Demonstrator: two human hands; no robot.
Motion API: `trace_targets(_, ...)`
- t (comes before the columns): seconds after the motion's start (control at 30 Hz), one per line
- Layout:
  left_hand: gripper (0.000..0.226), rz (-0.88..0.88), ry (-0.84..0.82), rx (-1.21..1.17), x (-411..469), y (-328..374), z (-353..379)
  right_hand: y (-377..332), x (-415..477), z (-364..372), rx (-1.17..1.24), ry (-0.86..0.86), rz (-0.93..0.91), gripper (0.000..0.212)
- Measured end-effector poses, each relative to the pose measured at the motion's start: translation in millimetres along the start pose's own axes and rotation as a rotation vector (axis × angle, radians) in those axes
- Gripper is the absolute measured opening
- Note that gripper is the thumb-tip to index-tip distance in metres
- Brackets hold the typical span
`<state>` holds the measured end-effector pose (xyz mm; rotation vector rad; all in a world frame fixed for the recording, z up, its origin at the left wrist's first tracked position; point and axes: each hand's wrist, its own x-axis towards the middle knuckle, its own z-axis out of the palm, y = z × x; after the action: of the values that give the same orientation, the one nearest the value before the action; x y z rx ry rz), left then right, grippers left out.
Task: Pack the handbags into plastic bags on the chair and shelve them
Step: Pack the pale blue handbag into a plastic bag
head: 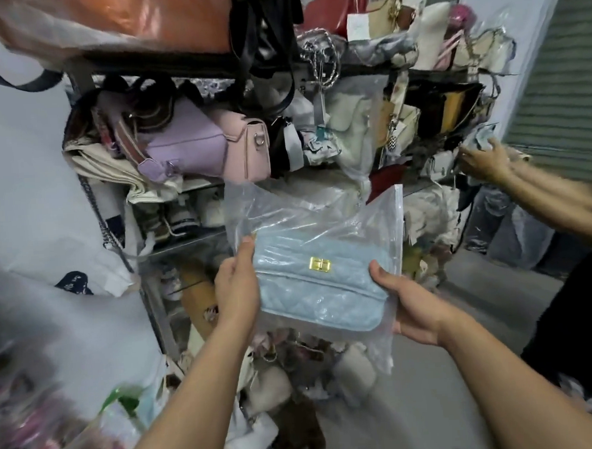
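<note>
The pale blue handbag (320, 285) already sits inside a clear plastic bag (307, 210), whose loose top stands open above it. The left hand (238, 289) grips the plastic bag's left edge with the thumb in front, and the right hand (412, 304) holds its lower right corner the same way. The bag hangs in the air before the shelf (162, 63), so packing looks done and shelving remains. The shelf is crammed: a lilac handbag (187, 147) touches a pink handbag (246, 148).

Lower-left clutter (34, 430) blurred, orange bag (122, 20) cropped, right hand (417, 309) partly behind plastic bag (321, 212).
</note>
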<state>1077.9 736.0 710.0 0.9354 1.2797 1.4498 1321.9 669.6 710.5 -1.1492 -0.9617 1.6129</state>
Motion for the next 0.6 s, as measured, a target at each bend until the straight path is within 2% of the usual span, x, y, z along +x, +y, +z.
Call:
trace_targets(0.1, 0.047, 0.041, 0.000, 0.079, 14.2, 1.3, 25.2, -1.0, 29.1, -20.9, 0.017, 0.023, -0.026, 0.053)
trace_targets(0.23, 0.048, 0.061, 0.062, 0.212, 60.8, -8.9, 51.8, -2.4, 77.2, -46.1, 0.040, 0.061, -0.075, 0.053)
trace_targets(0.3, 0.052, 0.062, 0.078, 0.290, 90.1, -13.7, 63.7, -6.0, 105.0, -55.5, -0.013, 0.101, -0.108, 0.064)
trace_targets(0.4, 0.057, 0.072, 0.033, 0.275, 135.1, -19.9, 80.0, -1.3, 158.8, -75.0, -0.079, 0.164, -0.168, 0.082)
trace_targets(0.47, 0.053, 0.078, 0.086, 0.274, 165.8, -24.2, 85.6, -2.7, 193.8, -76.5, -0.063, 0.173, -0.156, 0.088)
trace_targets(0.53, 0.042, 0.066, 0.115, 0.281, 194.4, -29.8, 87.3, -13.2, 216.2, -58.6, -0.083, 0.232, -0.123, 0.084)
trace_targets(0.6, 0.043, 0.082, 0.069, 0.320, 219.5, -33.7, 87.4, -15.6, 241.0, -44.7, -0.054, 0.283, -0.135, 0.065)
